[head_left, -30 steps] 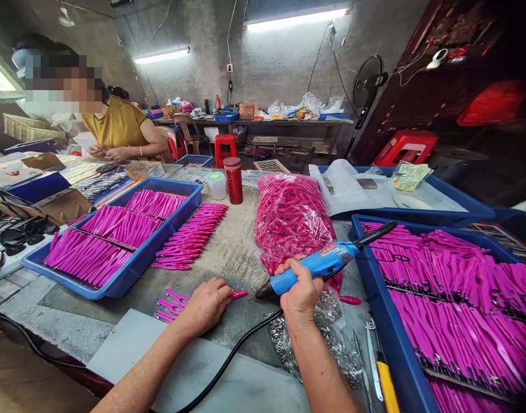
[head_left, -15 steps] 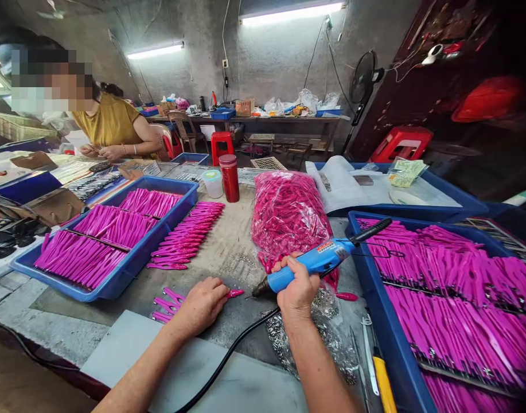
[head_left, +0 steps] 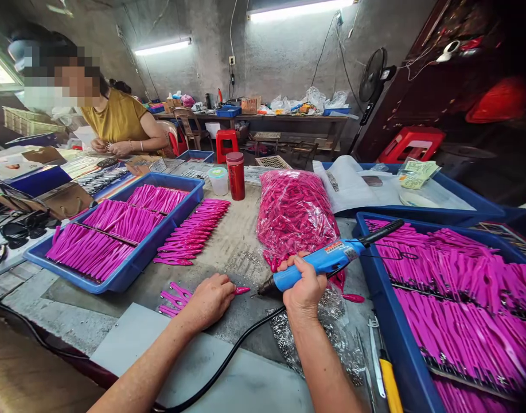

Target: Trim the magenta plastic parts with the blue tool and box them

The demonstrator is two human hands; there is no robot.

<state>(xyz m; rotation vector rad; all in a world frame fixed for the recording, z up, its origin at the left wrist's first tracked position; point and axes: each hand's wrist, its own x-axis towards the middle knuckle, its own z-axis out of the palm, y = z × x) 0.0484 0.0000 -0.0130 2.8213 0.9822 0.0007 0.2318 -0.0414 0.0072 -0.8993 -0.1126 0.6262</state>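
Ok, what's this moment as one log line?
left hand: holding pink piece | right hand: gripping blue tool | tip: near piece | plastic bag: beyond tool

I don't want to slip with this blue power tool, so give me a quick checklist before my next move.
1. Right hand firmly around the blue power tool: ok, fingers wrap its body.
2. Left hand on the pink piece: ok, with one end sticking out toward the tool.
3. Tool's tip clear of the left hand: ok, a gap shows.
4. Screw on the tip: cannot tell, too small to see.
5. Black cable clear of the right wrist: cannot tell, they meet in this view.
6. Small metal parts contained: not ok, they lie scattered beyond the left hand.
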